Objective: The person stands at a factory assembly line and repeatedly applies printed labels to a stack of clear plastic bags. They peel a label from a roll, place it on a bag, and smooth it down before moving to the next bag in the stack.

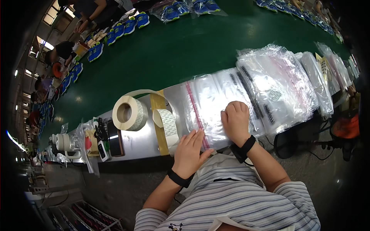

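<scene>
My left hand (188, 156) rests at the near left corner of a clear plastic bag (210, 104) with a pink strip along its side. Its fingers are stretched out and the thumb stands apart, so it is open. On the same bag, further right, lies my right hand (236, 120), its fingers curled together. Whether anything is pinched under those fingertips is hidden. Just beyond my left hand, a loose strip of white printed labels (168, 125) hangs from a label roll (130, 113) standing on the metal surface.
To the right is a thick pile of clear bags (275, 88). On the left lie a dark phone (115, 138) and a small white device (103, 151). Beyond stretches a green table (185, 46) with blue shoes (129, 26). A fan (345, 127) stands at right; other people work at far left.
</scene>
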`<state>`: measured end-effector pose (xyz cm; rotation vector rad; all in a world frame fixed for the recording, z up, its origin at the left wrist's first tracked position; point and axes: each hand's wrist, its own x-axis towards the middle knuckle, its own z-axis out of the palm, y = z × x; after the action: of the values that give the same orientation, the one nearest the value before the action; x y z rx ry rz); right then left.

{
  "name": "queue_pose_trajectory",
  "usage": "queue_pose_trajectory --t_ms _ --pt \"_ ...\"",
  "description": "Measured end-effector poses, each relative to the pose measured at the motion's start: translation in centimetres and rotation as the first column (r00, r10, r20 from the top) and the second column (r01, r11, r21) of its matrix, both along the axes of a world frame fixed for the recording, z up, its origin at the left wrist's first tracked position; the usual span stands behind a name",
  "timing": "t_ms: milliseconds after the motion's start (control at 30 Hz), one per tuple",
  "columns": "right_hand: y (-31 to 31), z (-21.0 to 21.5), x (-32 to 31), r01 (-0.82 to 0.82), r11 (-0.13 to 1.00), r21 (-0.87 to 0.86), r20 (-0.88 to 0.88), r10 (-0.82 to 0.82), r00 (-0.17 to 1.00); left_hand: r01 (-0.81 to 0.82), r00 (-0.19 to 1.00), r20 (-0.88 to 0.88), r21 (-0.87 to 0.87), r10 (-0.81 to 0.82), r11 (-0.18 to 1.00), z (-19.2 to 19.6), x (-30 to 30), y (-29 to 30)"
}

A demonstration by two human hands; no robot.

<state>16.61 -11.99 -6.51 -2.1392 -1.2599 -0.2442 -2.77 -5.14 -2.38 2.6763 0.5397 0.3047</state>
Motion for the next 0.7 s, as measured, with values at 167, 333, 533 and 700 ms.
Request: queue_pose_trajectory --t_ms 167,333,533,700 --pt "0.6 0.5 -2.4 -0.075 0.997 -0.015 0.006 0.076 0.997 0.005 1.0 0.01 0.053 -0.006 0.999 0.0 -0.2 -0.2" --pt "-1.7 0.3 2.0 0.042 0.997 0.069 -0.109 -0.034 0.993 0.027 0.994 -0.101 -0.051 -0.032 0.998 1.4 -0.2 1.3" --pt "-2.7 0.9 0.0 -0.168 0.946 0.277 -0.455 0.283 0.844 0.439 0.898 0.44 -0.898 0.01 0.028 4.7 8.2 1.6" --pt "-3.2 0.8 3.1 0.143 0.976 0.163 -0.896 0.086 0.436 0.348 0.935 0.212 -0.69 0.283 -0.635 -5.8 12.1 4.6"
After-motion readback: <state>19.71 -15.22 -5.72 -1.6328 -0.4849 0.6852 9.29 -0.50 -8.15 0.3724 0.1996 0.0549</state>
